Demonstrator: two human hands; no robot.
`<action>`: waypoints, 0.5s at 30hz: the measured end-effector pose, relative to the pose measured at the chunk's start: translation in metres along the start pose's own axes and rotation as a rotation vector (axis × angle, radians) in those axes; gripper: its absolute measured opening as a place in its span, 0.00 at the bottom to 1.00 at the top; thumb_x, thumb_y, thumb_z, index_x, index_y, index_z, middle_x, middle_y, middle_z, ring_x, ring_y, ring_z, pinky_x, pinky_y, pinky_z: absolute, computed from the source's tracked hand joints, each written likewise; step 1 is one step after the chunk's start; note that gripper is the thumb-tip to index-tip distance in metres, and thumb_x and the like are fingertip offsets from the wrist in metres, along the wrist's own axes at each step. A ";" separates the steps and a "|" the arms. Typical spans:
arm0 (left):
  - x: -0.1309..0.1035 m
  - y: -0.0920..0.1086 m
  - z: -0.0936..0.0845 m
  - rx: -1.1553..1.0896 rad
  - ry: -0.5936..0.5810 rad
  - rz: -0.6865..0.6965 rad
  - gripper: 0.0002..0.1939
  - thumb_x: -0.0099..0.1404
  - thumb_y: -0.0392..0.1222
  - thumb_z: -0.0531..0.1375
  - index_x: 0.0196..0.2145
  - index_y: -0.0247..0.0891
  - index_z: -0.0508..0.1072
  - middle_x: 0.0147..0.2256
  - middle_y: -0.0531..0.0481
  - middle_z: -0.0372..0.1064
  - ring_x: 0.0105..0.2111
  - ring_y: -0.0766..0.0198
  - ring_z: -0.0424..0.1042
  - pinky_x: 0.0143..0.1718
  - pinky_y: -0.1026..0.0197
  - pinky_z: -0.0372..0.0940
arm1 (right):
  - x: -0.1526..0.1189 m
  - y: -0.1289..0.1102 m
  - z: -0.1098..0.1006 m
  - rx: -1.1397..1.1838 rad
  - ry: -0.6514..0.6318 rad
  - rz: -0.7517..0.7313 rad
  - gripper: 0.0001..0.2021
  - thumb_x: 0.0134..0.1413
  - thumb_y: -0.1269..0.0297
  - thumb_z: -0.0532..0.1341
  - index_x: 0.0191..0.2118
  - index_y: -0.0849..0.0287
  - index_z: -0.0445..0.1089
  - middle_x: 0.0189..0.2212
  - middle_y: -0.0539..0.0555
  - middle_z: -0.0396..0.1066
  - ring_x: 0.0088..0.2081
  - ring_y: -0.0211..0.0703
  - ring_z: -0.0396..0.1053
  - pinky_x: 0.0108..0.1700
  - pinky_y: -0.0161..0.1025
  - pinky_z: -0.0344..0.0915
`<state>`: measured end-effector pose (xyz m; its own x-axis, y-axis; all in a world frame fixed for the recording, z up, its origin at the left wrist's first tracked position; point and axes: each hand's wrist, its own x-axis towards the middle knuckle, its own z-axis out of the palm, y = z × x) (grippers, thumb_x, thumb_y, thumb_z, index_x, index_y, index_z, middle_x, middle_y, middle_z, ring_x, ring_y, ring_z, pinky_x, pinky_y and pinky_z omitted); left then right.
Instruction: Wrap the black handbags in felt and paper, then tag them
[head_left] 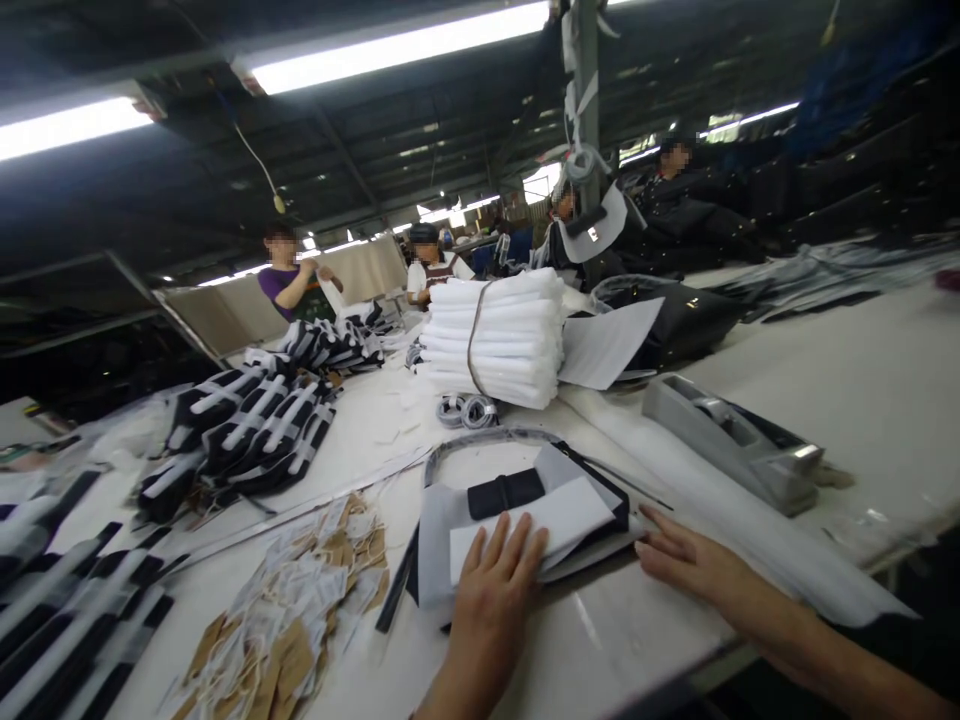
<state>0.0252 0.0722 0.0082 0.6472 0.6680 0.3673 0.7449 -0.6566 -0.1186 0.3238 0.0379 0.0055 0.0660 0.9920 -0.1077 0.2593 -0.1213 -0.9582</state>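
A black handbag lies on the table in front of me, partly covered by pale grey wrapping sheets. Its handle, wrapped in clear film, arches toward the far side. On top sit a dark folded strap piece and a folded white sheet. My left hand rests flat on the white sheet, fingers spread. At the bag's right corner is my right hand, its fingers stretched out and apart, close to the wrapped edge; whether they touch it is hard to tell.
Tags with strings are heaped at left, beside black straps wrapped in white. Behind the bag stand a tied white bundle and grey coils. A grey tape dispenser and a white roll lie right. Several people work beyond.
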 end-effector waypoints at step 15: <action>-0.012 -0.010 0.004 0.251 0.323 0.138 0.23 0.74 0.40 0.50 0.65 0.50 0.61 0.62 0.54 0.63 0.58 0.55 0.68 0.52 0.55 0.72 | -0.011 -0.046 0.053 0.855 0.008 0.332 0.34 0.48 0.50 0.71 0.59 0.58 0.65 0.48 0.60 0.77 0.50 0.52 0.75 0.55 0.45 0.71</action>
<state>0.0107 0.0720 0.0014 0.6892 0.4097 0.5976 0.6971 -0.5998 -0.3928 0.2600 0.0348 0.0367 0.0170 0.9102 -0.4138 -0.5754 -0.3295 -0.7485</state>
